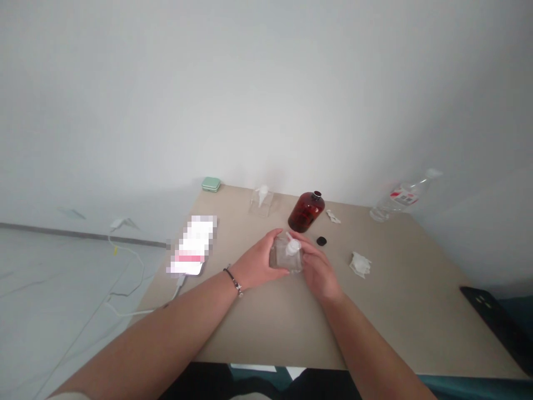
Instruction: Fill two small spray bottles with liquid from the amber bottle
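Note:
Between my hands stands a clear, square pump bottle [282, 261] with a white pump head [293, 246], low over the middle of the table. My left hand [266, 261] is closed around its left side, thumb in front and fingers behind. On the right side, my right hand [318, 269] curls against the bottle and the pump head, its fingers reaching round the back. Just behind them is an open, dark red-brown bottle [306, 212] with no cap on its neck. A small black cap [321, 241] lies to the right of it.
A second clear pump bottle [261, 201] stands at the back, near a green case [211, 184]. A lit phone [194, 244] with a white cable lies left. Crumpled tissues [360, 265] and a plastic water bottle [402, 197] are right. A black object [491, 316] sits at the right edge.

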Demonstrator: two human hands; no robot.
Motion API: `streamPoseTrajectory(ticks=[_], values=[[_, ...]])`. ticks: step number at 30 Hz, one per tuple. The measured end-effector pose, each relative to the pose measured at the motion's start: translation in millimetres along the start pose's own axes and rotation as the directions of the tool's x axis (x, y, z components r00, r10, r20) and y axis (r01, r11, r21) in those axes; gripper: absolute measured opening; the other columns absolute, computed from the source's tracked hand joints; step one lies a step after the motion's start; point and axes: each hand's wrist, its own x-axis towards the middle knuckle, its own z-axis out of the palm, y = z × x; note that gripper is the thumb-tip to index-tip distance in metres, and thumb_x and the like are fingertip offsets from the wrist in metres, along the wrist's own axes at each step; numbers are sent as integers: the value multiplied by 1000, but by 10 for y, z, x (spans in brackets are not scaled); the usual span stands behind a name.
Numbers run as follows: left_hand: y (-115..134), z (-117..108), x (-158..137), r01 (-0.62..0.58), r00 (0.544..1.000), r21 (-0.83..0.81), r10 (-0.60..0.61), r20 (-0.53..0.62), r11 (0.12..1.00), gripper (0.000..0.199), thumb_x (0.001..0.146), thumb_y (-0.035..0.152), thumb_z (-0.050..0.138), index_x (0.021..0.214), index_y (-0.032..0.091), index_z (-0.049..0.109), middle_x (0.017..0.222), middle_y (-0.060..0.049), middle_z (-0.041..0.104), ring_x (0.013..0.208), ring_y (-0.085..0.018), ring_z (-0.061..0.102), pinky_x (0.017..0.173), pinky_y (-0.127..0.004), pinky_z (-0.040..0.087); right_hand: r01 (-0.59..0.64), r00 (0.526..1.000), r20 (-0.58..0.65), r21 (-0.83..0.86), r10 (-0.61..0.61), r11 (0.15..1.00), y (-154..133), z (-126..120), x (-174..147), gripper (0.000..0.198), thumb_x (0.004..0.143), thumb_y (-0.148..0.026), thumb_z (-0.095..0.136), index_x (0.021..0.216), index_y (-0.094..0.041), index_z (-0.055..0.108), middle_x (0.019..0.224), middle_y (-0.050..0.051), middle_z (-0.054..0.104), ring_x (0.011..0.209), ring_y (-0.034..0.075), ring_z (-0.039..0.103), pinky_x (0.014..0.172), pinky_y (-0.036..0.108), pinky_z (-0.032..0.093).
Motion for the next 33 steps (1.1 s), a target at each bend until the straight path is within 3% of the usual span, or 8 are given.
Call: streamPoseTrajectory(ticks=[4, 9, 14, 18, 20, 25, 29, 33], values=[[-8, 1, -1, 31, 999, 18, -32, 6, 999, 96, 66, 31, 82, 146, 22, 30, 136, -14, 53, 122, -31, 54, 107, -49, 42, -103, 980, -137, 262, 142, 960, -31, 4, -4, 44, 87, -57, 47, 60, -24, 60, 114, 6, 70, 108, 27, 63, 94, 45, 49], [-20, 1, -1, 24, 1000, 6, -24, 4, 1000, 97, 65, 31, 83, 146, 22, 29, 140, -14, 50, 125, -32, 52, 110, -50, 39, -145, 982, -80, 278, 173, 949, -47, 83, 0, 48, 84, -69, 47, 94, -29, 72, 126, 5, 65, 118, 26, 58, 98, 44, 47], [-54, 11, -4, 21, 999, 5, -21, 33, 1000, 99, 67, 32, 82, 147, 23, 26, 131, -12, 56, 117, -29, 57, 105, -49, 43, -136, 977, -101, 398, 190, 907, -32, 42, 15, 58, 87, -65, 45, 48, -24, 55, 108, 5, 71, 103, 25, 64, 93, 42, 49], [-64, 18, -5, 32, 999, 21, -32, 23, 999, 98, 66, 32, 83, 147, 23, 28, 132, -12, 55, 117, -29, 57, 105, -48, 43, -162, 963, -143, 368, 228, 916, -28, 65, 31, 29, 84, -53, 56, 84, -27, 71, 105, 4, 71, 100, 23, 64, 91, 40, 50], [-51, 15, -5, 31, 999, 18, -32, 17, 999, 98, 66, 32, 83, 147, 23, 28, 133, -12, 54, 118, -30, 56, 106, -48, 43, -157, 972, -124, 296, 201, 942, -22, 79, 30, 29, 82, -48, 58, 97, -27, 71, 112, 4, 70, 107, 24, 62, 94, 40, 48], [-21, 0, -3, 53, 998, 1, -53, 39, 999, 99, 66, 31, 83, 147, 23, 27, 131, -12, 55, 116, -30, 57, 104, -49, 44, -109, 991, -60, 180, 121, 978, -11, 26, 5, 20, 78, -40, 58, 84, -26, 72, 121, 5, 65, 112, 25, 59, 90, 39, 49], [-27, -16, -6, 32, 997, -37, -29, 77, 999, 96, 70, 28, 79, 148, 24, 23, 134, -12, 53, 118, -28, 56, 105, -48, 43, -125, 992, 22, 194, 123, 973, -19, -16, -5, 24, 77, -35, 63, 100, -28, 70, 111, 3, 67, 99, 23, 62, 85, 37, 49], [-11, -40, -21, -18, 992, -115, 32, 118, 993, 94, 71, 31, 79, 148, 24, 25, 145, -14, 43, 130, -31, 47, 111, -48, 38, -33, 998, 59, 43, 31, 999, -49, -10, 5, 28, 78, -40, 69, 105, -30, 70, 115, 3, 63, 109, 23, 58, 96, 39, 45]])
